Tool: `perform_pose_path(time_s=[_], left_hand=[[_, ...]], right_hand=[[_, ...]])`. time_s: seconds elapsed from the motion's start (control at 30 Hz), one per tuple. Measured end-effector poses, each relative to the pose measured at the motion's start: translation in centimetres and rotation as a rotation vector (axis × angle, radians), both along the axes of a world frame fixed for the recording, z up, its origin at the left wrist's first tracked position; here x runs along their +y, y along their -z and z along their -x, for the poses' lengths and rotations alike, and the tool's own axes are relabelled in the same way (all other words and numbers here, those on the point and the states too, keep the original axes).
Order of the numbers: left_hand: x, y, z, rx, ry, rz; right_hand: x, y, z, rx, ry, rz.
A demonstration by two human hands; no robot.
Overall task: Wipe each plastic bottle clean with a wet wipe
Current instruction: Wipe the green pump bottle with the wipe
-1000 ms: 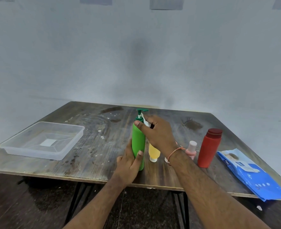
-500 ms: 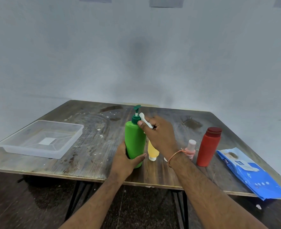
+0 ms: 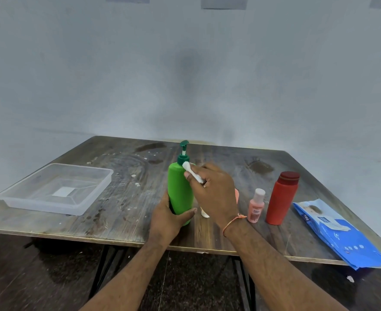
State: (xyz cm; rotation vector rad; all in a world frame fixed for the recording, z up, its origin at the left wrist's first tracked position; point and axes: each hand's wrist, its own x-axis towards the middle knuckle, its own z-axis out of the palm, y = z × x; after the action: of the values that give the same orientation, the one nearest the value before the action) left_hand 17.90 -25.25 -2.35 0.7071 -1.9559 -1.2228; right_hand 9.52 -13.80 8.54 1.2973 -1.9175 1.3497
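The green pump bottle stands upright near the table's near edge, its base gripped by the left hand; the right hand pinches a wet wipe against its right shoulder.

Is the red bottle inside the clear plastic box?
No, the red bottle stands on the table at the right, far from the clear box at the left.

Pale grey-blue wall beyond the hands, blotchy, with a darker smudge straight ahead. Grey rectangular patches along its top edge. Dark wood-grain worktop, stained and speckled white, on black metal legs. Dark speckled floor below.
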Motion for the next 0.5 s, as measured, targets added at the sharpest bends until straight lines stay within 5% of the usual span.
perform_pose_path(time_s=[0.3, 0.5], left_hand=[[-0.4, 0.1, 0.0, -0.016, 0.003, -0.013], [-0.6, 0.3, 0.0, -0.022, 0.004, -0.015]], right_hand=[[0.0, -5.1, 1.8, -0.156, -0.046, 0.070], [-1.1, -6.8, 2.7, 0.048, -0.094, -0.024]])
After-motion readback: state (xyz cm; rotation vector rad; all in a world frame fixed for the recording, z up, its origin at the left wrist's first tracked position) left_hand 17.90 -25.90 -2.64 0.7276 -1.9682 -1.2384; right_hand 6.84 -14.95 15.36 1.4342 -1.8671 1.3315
